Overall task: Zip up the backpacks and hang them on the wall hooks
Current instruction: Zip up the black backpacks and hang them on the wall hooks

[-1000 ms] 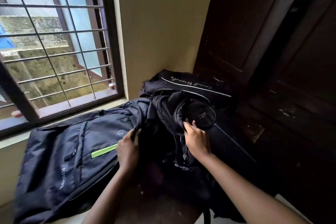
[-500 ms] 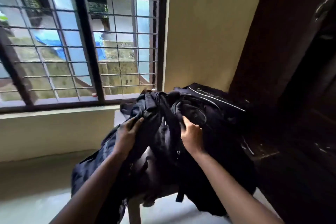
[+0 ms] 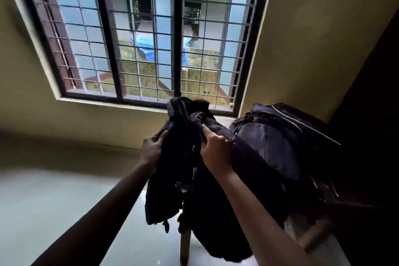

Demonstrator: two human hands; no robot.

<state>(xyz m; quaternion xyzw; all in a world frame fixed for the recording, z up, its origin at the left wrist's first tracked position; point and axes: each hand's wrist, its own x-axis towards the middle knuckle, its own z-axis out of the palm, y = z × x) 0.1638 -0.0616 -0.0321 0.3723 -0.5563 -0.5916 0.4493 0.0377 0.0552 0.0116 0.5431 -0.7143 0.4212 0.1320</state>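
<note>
Dark navy fabric backpack (image 3: 183,190) hangs long-axis vertical between left hand (image 3: 152,148) and right hand (image 3: 216,149), both curled tight on its top fabric; second black backpack (image 3: 272,142) just right; hooks unseen.

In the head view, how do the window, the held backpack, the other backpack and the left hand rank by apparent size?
1. window
2. held backpack, nearer the camera
3. other backpack, partly lost in shadow, so these two are unsure
4. left hand
</note>
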